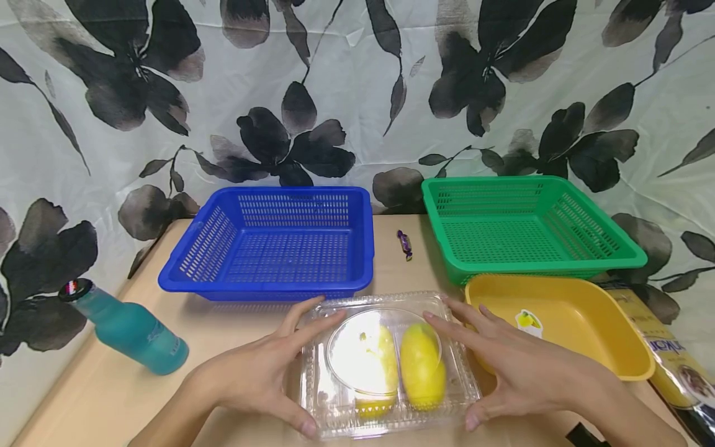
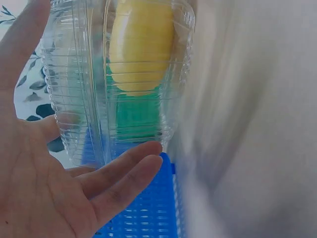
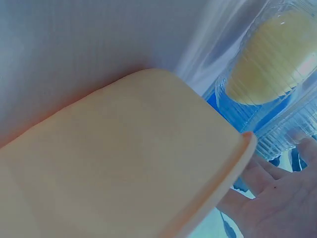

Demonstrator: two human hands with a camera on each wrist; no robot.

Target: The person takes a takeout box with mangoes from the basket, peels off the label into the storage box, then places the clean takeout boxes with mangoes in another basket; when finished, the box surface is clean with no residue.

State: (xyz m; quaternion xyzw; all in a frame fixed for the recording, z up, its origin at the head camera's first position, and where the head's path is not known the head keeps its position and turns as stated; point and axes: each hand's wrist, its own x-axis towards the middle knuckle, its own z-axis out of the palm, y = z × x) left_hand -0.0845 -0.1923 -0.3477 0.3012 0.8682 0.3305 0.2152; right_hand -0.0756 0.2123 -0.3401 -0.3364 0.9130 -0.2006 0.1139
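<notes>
Your left hand (image 1: 254, 372) and right hand (image 1: 527, 366) bracket the clear container (image 1: 398, 363), fingers spread, nearly straight, at its sides; firm contact cannot be confirmed. The two-sided placement presumably suits its breadth and balances the yellow fruits (image 1: 422, 366) lying side by side inside. Beyond stands the blue basket (image 1: 279, 287); rightward, the yellow tray (image 1: 586, 329).

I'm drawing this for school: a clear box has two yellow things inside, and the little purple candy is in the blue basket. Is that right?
Almost! The little purple candy isn't in the blue basket; the head view shows it on the table, between that and the green basket. The clear box with two yellow things is right.
</notes>
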